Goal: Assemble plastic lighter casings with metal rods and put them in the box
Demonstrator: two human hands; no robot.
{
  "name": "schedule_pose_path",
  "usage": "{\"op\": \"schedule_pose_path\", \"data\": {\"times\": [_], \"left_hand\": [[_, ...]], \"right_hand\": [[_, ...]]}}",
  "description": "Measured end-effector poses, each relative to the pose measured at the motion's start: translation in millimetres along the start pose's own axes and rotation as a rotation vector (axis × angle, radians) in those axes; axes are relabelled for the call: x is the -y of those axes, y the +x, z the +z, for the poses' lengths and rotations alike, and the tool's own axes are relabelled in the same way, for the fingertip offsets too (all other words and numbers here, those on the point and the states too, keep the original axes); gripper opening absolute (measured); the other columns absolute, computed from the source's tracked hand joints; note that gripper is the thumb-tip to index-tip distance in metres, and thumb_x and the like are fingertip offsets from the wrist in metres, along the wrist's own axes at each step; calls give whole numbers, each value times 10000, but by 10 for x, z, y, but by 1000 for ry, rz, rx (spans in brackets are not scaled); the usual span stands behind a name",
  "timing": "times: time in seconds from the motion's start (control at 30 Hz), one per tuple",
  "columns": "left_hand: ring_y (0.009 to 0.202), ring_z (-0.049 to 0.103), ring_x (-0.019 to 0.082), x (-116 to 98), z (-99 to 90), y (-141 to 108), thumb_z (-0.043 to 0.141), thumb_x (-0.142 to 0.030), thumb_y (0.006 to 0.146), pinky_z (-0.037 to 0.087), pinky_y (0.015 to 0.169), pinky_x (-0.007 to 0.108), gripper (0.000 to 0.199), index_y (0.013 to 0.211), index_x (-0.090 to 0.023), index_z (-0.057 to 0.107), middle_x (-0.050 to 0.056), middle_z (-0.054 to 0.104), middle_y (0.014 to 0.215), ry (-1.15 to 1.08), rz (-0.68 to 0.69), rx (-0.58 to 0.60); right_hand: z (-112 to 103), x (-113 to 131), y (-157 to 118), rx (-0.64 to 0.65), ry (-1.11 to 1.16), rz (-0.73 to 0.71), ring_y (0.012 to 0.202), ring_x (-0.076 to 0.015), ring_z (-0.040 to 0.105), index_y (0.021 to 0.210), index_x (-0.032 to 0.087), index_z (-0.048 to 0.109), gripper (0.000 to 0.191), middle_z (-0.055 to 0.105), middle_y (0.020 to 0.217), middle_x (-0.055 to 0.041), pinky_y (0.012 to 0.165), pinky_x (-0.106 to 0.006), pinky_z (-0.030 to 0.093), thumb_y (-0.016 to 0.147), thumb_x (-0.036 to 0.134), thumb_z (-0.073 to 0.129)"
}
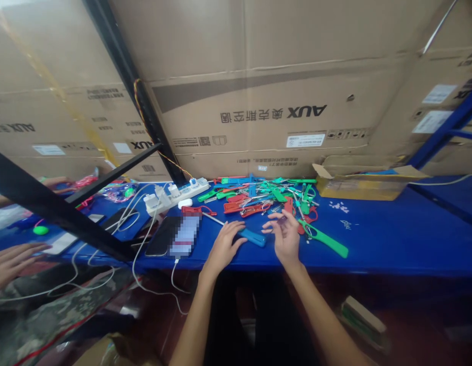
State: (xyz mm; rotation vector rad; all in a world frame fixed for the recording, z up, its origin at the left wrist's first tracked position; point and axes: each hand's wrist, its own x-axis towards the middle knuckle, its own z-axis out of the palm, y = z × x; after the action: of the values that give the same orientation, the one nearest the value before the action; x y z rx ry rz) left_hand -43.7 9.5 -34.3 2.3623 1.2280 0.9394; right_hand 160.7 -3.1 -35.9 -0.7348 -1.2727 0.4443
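The blue plastic strip [253,237] and the green plastic strap [327,240] at the near edge looked smooth and faintly glossy, the blue bench top [391,244] had a smooth painted sheen, and the far corrugated cardboard cartons [258,101] were matt and slightly creased.

- Stacked cardboard cartons [258,76] printed with AUX logos fill the upper frame as a wall behind the worktop.
- Black steel shelving upright [123,76] runs down through the upper left of the frame.
- Black steel beam [56,213] crosses the left of the frame.
- Blue steel rack frame [445,127] stands at the right edge.
- Blue worktop [391,234] spans the middle of the frame.
- Dark reddish-brown floor [411,330] lies below it, lower right.
- Cardboard carton [106,353] sits on the floor at the bottom edge, lower left.
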Motion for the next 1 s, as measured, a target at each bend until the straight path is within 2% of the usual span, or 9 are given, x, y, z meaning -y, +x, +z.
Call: {"op": "schedule_pose_path", "data": {"times": [0.13,0.2,0.27,0.33,0.4,0.47,0.67,0.9,1.0], "left_hand": [[1358,558,253,20,13,-3,626,-310,980,289,1234,567,307,1281,-253,617,87,659,1382,3,4,1],[1361,556,255,22,19,0,628,-313,978,285,1237,564,311,1282,-246,618,91,656,1386,4,2,1],[1361,555,255,14,21,5,629,-317,978,283,1238,560,316,1283,-239,619,95,655,1388,6,0,4],[1364,552,254,-2,16,9,627,-323,980,278,1240,557,314,1282,-240,621,94,654,1390,9,0,11],[1368,549,250,-25,7,12,621,-328,983,275,1241,553,308,1279,-246,625,89,651,1395,12,3,19],[1369,547,247,-47,-3,11,619,-326,983,281,1238,549,303,1275,-246,629,87,650,1395,15,5,21],[1348,567,245,-76,-5,5,631,-307,976,302,1229,536,293,1262,-244,640,83,667,1372,31,6,-3],[1334,575,248,-66,2,2,659,-296,960,350,1203,514,313,1265,-227,644,96,671,1364,41,18,-18],[1335,575,245,-64,2,2,658,-292,960,348,1206,514,311,1265,-231,644,93,672,1362,42,23,-18]], "right_hand": [[-17,6,-4,78,-65,-27,937,-185,736,1470,356,429,429,652,1226,-69,680,-354,687,1051,278,478],[-22,9,6,107,-101,-38,1065,-214,713,1516,332,399,448,635,1313,-103,766,-390,679,1071,291,417],[-26,4,17,115,-138,-50,1104,-222,701,1540,312,385,465,640,1328,-114,869,-429,648,1075,297,403],[-29,-6,22,108,-168,-53,980,-202,734,1534,303,407,475,686,1240,-96,897,-424,628,1061,303,455],[-31,-12,19,91,-192,-46,795,-172,737,1489,295,478,464,720,1125,-66,848,-391,632,1030,312,540],[-35,-6,14,67,-205,-42,700,-161,718,1428,279,544,441,731,1051,-48,801,-374,634,994,325,610],[-56,50,17,2,-181,-53,790,-194,757,1363,236,554,343,750,1015,-65,798,-387,627,1035,332,522],[-45,42,44,-96,-158,-63,627,-162,723,1276,228,566,350,729,939,-33,637,-325,630,962,357,654],[-41,42,51,-83,-187,-83,632,-166,719,1265,230,611,330,725,919,-26,650,-330,628,955,328,666]]}}
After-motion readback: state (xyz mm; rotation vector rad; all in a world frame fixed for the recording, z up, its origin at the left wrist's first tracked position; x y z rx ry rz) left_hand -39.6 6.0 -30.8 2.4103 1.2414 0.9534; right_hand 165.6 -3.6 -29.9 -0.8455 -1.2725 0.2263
